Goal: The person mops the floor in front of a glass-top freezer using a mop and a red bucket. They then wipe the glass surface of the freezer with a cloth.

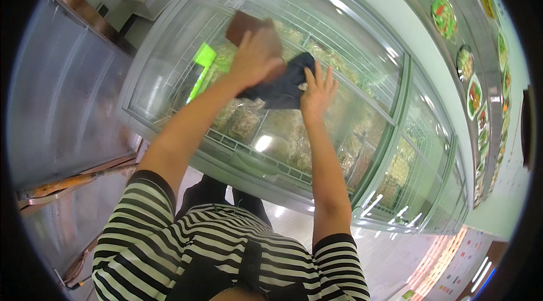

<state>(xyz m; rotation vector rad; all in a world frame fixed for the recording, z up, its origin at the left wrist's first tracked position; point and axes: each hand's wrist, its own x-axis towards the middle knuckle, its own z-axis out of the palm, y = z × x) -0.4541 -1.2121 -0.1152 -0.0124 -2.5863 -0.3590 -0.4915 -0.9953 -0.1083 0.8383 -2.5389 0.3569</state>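
Note:
My left hand (257, 58), blurred by motion, is closed over a reddish-brown cloth (242, 27) above the glass lid of a display freezer (373, 100). Between my two hands a crumpled dark blue cloth (283, 89) lies bunched on the glass. At that cloth's right edge is my right hand (318, 91); its thumb side grips the fabric while the other fingers stretch forward. A lime-green flat-headed tool (205, 55) with a narrow handle is just left of my left hand.
Under the glass, wire baskets (237, 143) hold several clear-wrapped packs. More freezer sections (418, 171) continue to the right. A metal shelf (461, 41) with plated dishes runs along the far right. Grey metal panels (68, 86) stand at the left.

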